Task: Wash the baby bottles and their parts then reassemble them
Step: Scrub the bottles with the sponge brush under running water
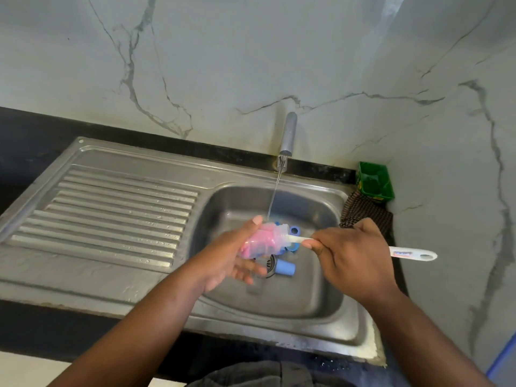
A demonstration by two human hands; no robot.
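Over the sink basin (312, 291), my left hand (231, 252) grips a clear baby bottle (264, 240) lying sideways, its mouth pointing right. A pink brush head fills the inside of the bottle. My right hand (349, 247) grips the white brush handle (413, 254), which sticks out to the right past my fist. A thin stream of water from the tap (289, 135) falls onto the bottle. Below it, blue bottle parts lie in the basin: a blue cap (284, 268) near the drain and blue rings (293, 233) behind the bottle.
The ribbed steel drainboard (111, 213) stretches to the left of the basin. A green box (375, 181) and a checked cloth (365, 212) sit at the back right corner. A marble wall rises behind and on the right.
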